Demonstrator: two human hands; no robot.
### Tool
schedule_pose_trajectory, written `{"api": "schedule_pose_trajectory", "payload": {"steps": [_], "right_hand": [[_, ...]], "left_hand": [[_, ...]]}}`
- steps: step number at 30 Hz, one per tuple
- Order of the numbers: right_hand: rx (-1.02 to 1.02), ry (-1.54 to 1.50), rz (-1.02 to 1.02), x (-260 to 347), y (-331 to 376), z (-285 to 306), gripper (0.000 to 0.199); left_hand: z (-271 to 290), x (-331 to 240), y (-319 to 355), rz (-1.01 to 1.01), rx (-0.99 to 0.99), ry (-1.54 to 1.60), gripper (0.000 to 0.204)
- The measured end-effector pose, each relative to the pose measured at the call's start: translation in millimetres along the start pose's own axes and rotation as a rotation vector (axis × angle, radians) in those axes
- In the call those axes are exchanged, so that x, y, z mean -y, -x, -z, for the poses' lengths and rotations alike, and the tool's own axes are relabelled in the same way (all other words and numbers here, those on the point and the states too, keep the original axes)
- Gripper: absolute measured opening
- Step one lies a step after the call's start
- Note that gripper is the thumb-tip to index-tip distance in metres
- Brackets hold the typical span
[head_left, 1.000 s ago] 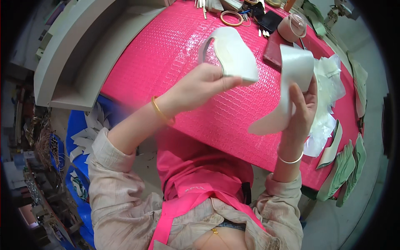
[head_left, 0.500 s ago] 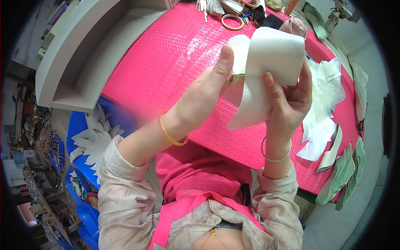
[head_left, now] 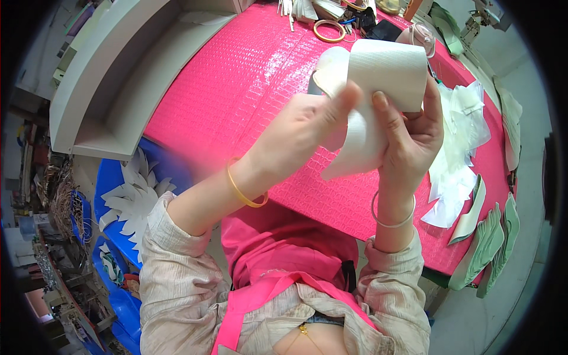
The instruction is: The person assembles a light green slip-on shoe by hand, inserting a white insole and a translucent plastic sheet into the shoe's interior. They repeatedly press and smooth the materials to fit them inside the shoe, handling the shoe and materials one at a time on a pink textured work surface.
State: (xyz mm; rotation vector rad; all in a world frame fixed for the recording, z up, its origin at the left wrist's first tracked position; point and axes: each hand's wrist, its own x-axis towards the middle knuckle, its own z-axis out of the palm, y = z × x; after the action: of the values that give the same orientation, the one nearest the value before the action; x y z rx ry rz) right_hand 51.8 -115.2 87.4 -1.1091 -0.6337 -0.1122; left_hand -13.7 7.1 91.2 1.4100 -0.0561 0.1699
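Note:
A curled piece of white textured sheet material is held up over the pink table, one flap hanging down and a rounded end showing at its left. My right hand grips it from the right, thumb on the front and fingers behind. At its left edge, my left hand is closed against the material, with fingers curled and the thumb blurred across the edge. Part of the piece is hidden behind the left thumb.
The pink textured table cover spreads below. White cut pieces lie at right, with stacked pale green pieces at the table's edge. Tape rolls and tools sit at the back. A grey shelf and blue basin stand left.
My left thumb has swung right and down from upright onto the piece's edge. The piece has shifted slightly left, and my right hand keeps its grip.

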Motion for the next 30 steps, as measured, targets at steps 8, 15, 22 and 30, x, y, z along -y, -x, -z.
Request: {"api": "schedule_pose_trajectory", "payload": {"steps": [8, 15, 22, 30], "right_hand": [[0.087, 0.089, 0.034, -1, 15, 9, 0.072], [-0.052, 0.135, 0.023, -13, 21, 9, 0.067], [-0.070, 0.224, 0.024, -26, 23, 15, 0.063], [-0.090, 0.092, -0.082, -32, 16, 5, 0.054]], "left_hand": [[15, -21, -39, 0.025, 0.015, 0.052, 0.039], [12, -40, -72, 0.166, -0.082, 0.153, 0.031], [12, -51, -68, 0.228, 0.045, 0.185, 0.040], [-7, -61, -72, 0.151, -0.230, 0.372, 0.039]]}}
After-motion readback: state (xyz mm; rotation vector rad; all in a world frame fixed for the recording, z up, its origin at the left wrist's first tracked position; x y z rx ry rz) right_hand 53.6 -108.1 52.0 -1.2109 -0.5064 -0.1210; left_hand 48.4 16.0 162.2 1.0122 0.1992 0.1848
